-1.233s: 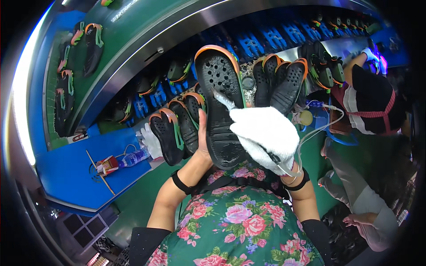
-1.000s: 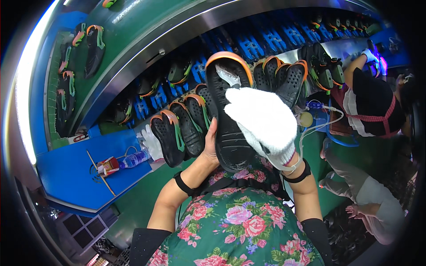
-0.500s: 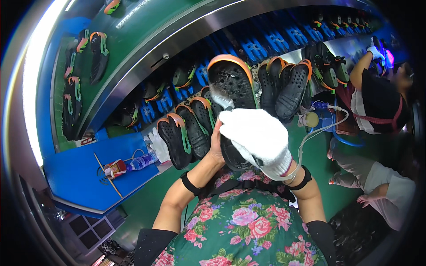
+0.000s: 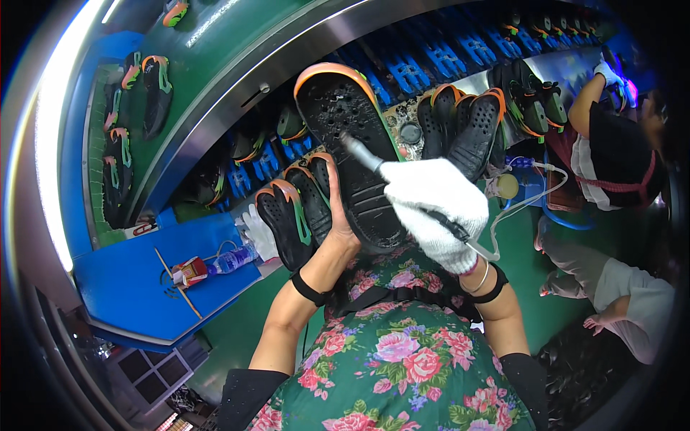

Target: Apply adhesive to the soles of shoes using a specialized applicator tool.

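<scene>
My bare left hand (image 4: 339, 226) grips a black clog (image 4: 343, 108) along its left side, thumb stretched up the edge. Holes cover the clog's far end, grooves cross its near part, and its rim is orange with a green side. White-gloved, my right hand (image 4: 440, 207) closes round a brush (image 4: 366, 154) with a pale handle. The bristle tip touches the black surface near the holes. A thin clear tube (image 4: 489, 253) runs by the right wrist. More black clogs (image 4: 284, 219) stand left of the held one, and others (image 4: 471, 133) to its right.
A conveyor with blue holders (image 4: 445, 61) carries clogs behind a metal rail (image 4: 215, 118). On a blue table (image 4: 122, 287) at left lie a plastic bottle (image 4: 233, 260), a small red box and white gloves (image 4: 257, 233). A cup-like container (image 4: 507, 187) and a co-worker (image 4: 618, 151) are at right.
The clog has shifted left and tilted, its far end now farther left. My right hand with the brush has moved slightly right and down, uncovering more of the clog.
</scene>
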A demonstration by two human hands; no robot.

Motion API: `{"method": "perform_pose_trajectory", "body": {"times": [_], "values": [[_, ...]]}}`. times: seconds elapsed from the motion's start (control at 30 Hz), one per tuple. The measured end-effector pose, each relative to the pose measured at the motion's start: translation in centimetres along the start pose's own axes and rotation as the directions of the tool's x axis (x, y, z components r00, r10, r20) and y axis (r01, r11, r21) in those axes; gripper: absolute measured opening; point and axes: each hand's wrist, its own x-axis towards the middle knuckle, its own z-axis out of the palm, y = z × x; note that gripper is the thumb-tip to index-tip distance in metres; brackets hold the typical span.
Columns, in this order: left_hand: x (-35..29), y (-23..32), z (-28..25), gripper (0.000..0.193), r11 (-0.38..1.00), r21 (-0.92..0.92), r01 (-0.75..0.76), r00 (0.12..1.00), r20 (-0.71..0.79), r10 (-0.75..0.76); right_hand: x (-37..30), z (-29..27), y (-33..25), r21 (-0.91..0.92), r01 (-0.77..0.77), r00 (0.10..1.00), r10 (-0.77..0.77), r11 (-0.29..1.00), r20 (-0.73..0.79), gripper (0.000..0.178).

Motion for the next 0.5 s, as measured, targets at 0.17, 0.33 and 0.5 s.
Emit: {"method": "perform_pose_trajectory", "body": {"times": [0.17,0.33,0.5], "values": [[1.1,0.1,1.4,0.110,0.985,-0.134,0.106,0.974,0.215,-0.076,-0.8,1.0,0.6,-0.297,0.314,0.945,-0.266,0.902,0.193,0.031],[2.1,0.5,1.8,0.108,0.998,-0.060,-0.028,0.983,0.180,0.038,-0.5,-0.2,1.4,-0.031,0.117,0.990,-0.114,0.993,0.080,0.028],[2.6,1.4,1.9,0.108,0.997,0.007,0.083,0.969,0.235,-0.082,-1.4,0.9,0.7,-0.183,0.247,0.949,-0.199,0.952,0.246,0.033]]}}
